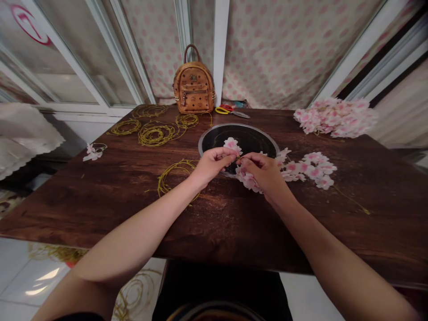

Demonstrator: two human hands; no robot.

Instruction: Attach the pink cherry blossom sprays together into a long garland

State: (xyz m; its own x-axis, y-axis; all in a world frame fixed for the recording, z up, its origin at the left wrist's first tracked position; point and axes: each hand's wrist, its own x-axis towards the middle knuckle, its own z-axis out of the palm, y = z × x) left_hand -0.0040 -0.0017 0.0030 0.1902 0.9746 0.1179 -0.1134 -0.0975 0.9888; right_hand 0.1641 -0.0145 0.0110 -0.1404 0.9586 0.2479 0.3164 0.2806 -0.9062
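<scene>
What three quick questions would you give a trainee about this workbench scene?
1. True or false: the left hand and right hand meet at a pink artificial blossom spray.
2. What lies just right of the tan studded backpack?
3. Which lies left of the round black pan: A) coils of gold wire, or B) a bunch of blossoms?

Key: 1. True. 2. Scissors. 3. A.

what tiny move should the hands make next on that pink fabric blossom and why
Probably firm the pinch on the pink-and-white artificial blossom where the left hand and right hand meet, since its thin yellow stem looks barely held there.
</scene>
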